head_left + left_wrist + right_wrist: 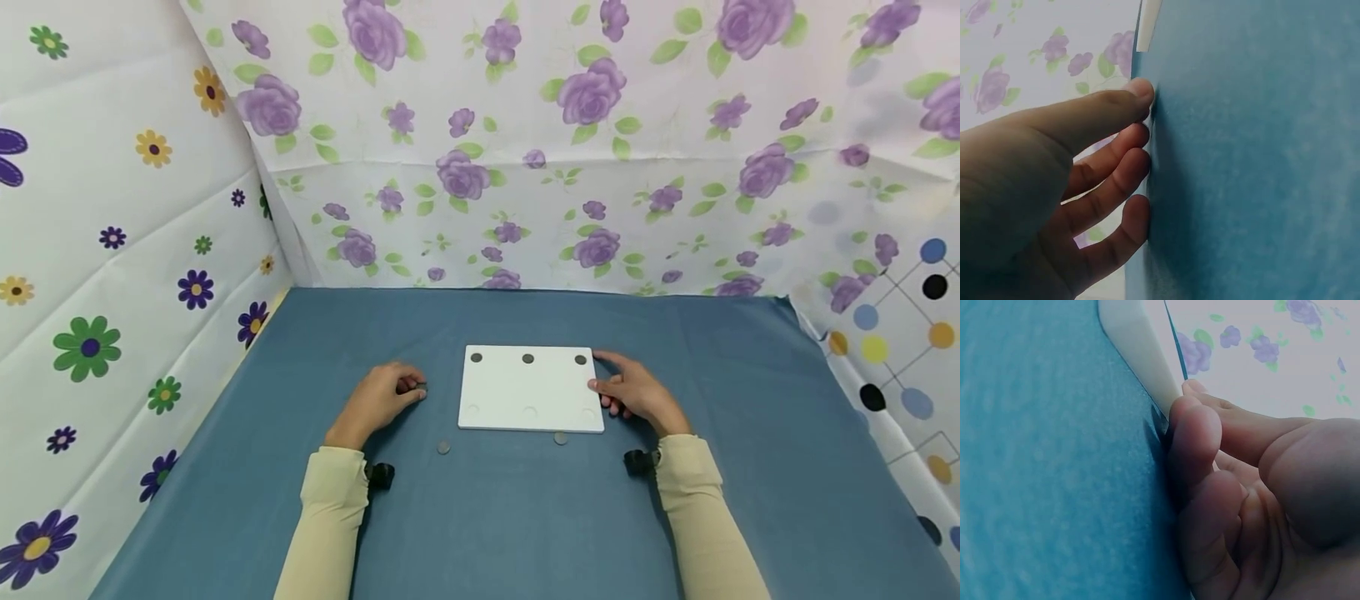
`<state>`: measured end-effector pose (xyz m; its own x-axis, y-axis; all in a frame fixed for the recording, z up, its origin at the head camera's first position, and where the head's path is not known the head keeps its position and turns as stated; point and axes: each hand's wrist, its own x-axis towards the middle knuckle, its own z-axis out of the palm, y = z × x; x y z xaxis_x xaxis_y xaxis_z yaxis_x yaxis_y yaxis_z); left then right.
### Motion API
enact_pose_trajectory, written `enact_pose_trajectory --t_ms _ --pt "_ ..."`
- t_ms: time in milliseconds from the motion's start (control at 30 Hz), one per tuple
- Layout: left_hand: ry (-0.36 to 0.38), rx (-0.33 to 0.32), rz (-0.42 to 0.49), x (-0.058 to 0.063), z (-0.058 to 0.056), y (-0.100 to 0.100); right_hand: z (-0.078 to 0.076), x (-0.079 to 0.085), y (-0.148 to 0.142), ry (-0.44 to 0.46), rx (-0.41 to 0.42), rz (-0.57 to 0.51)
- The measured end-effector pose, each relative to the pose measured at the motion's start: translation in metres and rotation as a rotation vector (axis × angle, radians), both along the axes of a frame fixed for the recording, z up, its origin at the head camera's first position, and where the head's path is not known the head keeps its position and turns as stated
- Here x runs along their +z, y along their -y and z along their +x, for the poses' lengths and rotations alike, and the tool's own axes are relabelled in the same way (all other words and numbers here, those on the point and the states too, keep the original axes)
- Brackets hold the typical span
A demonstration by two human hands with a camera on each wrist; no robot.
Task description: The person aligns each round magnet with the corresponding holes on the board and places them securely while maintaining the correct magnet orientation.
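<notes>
A white board [528, 387] lies flat on the blue cloth, with a dark coin in each of the three far spots and three shallow round recesses along its near side. My right hand [636, 390] grips the board's right edge, thumb over the top face; the right wrist view shows its fingers at the white edge [1141, 356]. To the left of the board, my left hand [382, 400] pinches a small dark coin [422, 384] at the cloth. In the left wrist view its fingertips [1138, 159] touch the cloth, and the coin is hidden.
One loose coin [443, 447] lies on the blue cloth [495, 525] near the left hand. Another coin [561, 438] sits right at the board's near edge. Flowered sheets [465, 225] hang behind and on the left; a dotted sheet [900, 367] hangs on the right.
</notes>
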<state>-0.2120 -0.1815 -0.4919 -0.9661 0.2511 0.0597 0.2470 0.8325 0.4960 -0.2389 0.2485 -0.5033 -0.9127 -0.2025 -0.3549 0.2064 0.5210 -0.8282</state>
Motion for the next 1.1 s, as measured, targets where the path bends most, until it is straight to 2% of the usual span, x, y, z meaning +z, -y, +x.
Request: enact_pose_trajectory --t_ms 367,800,1100 --pt "0.0 -0.052 0.075 0.004 -0.003 0.003 0.0 0.003 0.001 -0.014 0.004 0.004" --pt "-0.032 -0.077 0.046 0.005 -0.005 -0.005 -0.002 0.003 0.001 -0.027 0.013 0.022" --pt "-0.014 -0.083 0.04 0.009 -0.001 -0.012 0.0 0.001 0.001 -0.012 0.01 0.026"
